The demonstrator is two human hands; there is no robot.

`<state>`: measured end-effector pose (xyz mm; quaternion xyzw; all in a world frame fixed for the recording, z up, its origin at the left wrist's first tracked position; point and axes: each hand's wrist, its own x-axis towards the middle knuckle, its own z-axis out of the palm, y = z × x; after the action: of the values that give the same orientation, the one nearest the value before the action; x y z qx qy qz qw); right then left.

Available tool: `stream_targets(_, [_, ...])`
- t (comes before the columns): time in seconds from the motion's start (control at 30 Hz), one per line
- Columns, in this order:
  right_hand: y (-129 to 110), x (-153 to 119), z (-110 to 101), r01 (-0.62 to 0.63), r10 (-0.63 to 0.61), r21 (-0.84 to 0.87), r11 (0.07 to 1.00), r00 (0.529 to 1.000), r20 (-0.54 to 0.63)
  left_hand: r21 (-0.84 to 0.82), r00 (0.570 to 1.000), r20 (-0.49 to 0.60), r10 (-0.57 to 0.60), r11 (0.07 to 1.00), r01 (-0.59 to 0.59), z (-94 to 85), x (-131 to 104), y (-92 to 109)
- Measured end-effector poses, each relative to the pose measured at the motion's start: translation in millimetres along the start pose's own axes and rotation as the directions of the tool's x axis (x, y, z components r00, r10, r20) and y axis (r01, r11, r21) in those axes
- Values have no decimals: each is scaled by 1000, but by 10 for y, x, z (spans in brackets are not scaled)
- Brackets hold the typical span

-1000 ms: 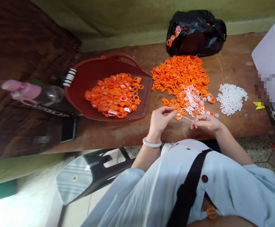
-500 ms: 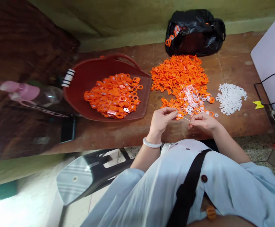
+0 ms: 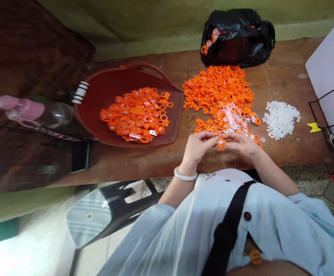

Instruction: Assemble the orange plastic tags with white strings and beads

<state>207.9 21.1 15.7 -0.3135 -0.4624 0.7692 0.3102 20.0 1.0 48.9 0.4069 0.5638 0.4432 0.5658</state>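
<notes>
Between my two hands is a small orange plastic piece [image 3: 221,143] with white thread across it. My left hand [image 3: 197,148] pinches its left side between thumb and fingers. My right hand [image 3: 243,144] has closed fingertips on its right side, partly hiding it. Just beyond my fingers lies a bundle of white string [image 3: 230,117], over orange pieces and white discs. A large heap of orange plastic pieces [image 3: 217,86] spreads behind the string. To the right is a pile of small white plastic parts [image 3: 280,119].
A dark red basket [image 3: 94,115] containing orange pieces tips toward me on the left. A black plastic bag [image 3: 241,50] stands at the wall. Further left are a pink-topped bottle [image 3: 29,109] and a phone [image 3: 80,157]. A grey stool [image 3: 98,214] sits below the table's edge.
My right hand has moved left to the orange piece. The white thread that stretched between my hands no longer shows there. My left hand has stayed nearly in place.
</notes>
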Motion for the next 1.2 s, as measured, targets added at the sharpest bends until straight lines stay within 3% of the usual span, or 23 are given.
stream_targets(0.2, [-34,6,142,65,-74,-56,996,980,-184,27,1000,17,-1,1000,0,32,-16,-26])
stream_targets(0.37, [-15,23,174,37,-49,-46,998,962,-267,49,999,26,23,999,-24,38,-24,-61])
stream_targets(0.6, [93,52,95,-1,24,118,993,980,-197,33,1000,28,9,999,-10,9,-20,-45])
stream_targets(0.8, [140,67,104,35,-30,14,999,968,-248,41,1000,19,18,999,-19,48,-21,-103])
stream_targets(1.0, [134,73,86,46,-24,101,994,978,-208,18,1000,25,4,1000,-5,51,-6,-124])
stream_targets(1.2, [148,76,77,54,-56,-17,998,966,-252,-11,1000,21,7,1000,-6,79,-2,-164])
